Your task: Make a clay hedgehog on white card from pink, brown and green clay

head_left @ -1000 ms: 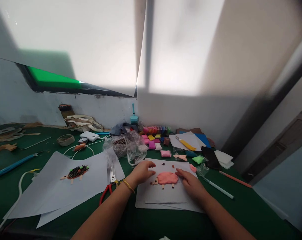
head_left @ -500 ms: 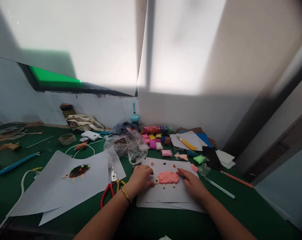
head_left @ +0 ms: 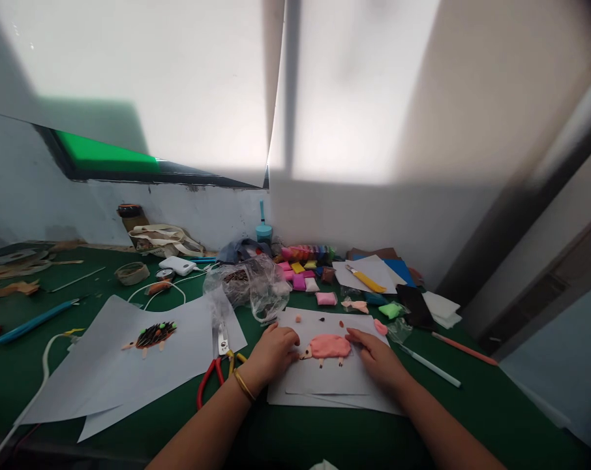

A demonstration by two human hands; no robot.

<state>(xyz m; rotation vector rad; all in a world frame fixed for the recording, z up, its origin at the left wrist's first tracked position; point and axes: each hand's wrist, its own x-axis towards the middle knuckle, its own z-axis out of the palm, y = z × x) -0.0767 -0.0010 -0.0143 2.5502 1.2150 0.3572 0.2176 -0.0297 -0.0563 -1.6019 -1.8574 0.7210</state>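
Note:
A flat pink clay hedgehog (head_left: 329, 346) with a pale face and small legs lies on stacked white paper (head_left: 325, 385). My left hand (head_left: 274, 352) rests on the paper's left side, its curved fingers beside the hedgehog's snout and apart. On the other side, my right hand (head_left: 378, 356) lies with its fingertips near the rear of the pink body, holding nothing visible. Above the hedgehog sit a small peach clay lump (head_left: 298, 319), a dark bit (head_left: 321, 319) and a reddish-brown bit (head_left: 341, 324).
To the left, another hedgehog (head_left: 154, 334) with dark spines lies on white sheets (head_left: 129, 382). Red-handled pliers (head_left: 207, 385) are beside my left forearm. Clay packets (head_left: 326, 299), a yellow cutter (head_left: 366, 281), a plastic bag (head_left: 263, 287) and a white pen (head_left: 432, 367) lie around the paper.
My left fingers have drawn back slightly to the left from the hedgehog's snout, showing more of it. My right hand stays about where it was.

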